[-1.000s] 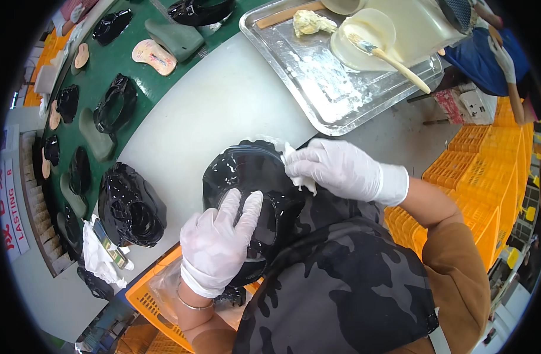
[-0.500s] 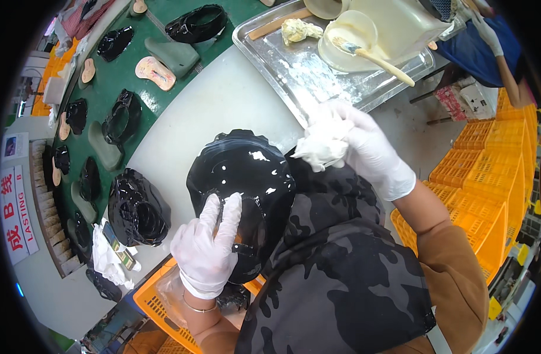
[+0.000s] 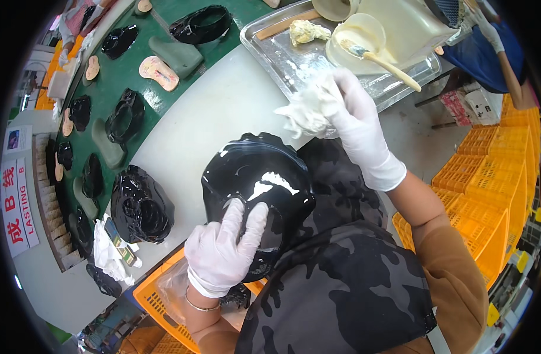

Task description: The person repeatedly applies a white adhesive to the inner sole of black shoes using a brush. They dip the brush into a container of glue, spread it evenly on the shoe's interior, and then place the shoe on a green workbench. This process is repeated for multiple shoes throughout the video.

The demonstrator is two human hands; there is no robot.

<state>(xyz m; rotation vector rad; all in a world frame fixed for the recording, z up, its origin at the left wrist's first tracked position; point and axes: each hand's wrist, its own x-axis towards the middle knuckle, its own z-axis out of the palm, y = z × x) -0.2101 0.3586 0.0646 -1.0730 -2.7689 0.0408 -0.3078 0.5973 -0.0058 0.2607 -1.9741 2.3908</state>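
A glossy black shoe upper (image 3: 247,162) with a ruffled edge rests against my camouflage-patterned apron. My gloved left hand (image 3: 223,251) grips it, two fingers lying over its surface and the thumb out of sight. Bright white patches show on the upper; whether they are glare or white paste I cannot tell. Above and to the right, my gloved right hand (image 3: 362,127) is closed on a crumpled white cloth (image 3: 308,109), held apart from the upper. Beyond the cloth lies a metal tray (image 3: 282,74) with a tub of cream-coloured paste (image 3: 370,29) and a wooden-handled brush (image 3: 391,69).
On the left, a green conveyor belt (image 3: 155,109) carries black uppers, green shoe lasts and pale insoles. Another black upper (image 3: 142,203) sits on the white tabletop (image 3: 191,115) near white tissue (image 3: 108,253). Orange crates (image 3: 488,177) stack at right. A co-worker's gloved hand (image 3: 488,35) shows far right.
My right hand has lifted the cloth up and away from the upper. My left hand and the upper have shifted a little to the right. The white patches on the upper look larger.
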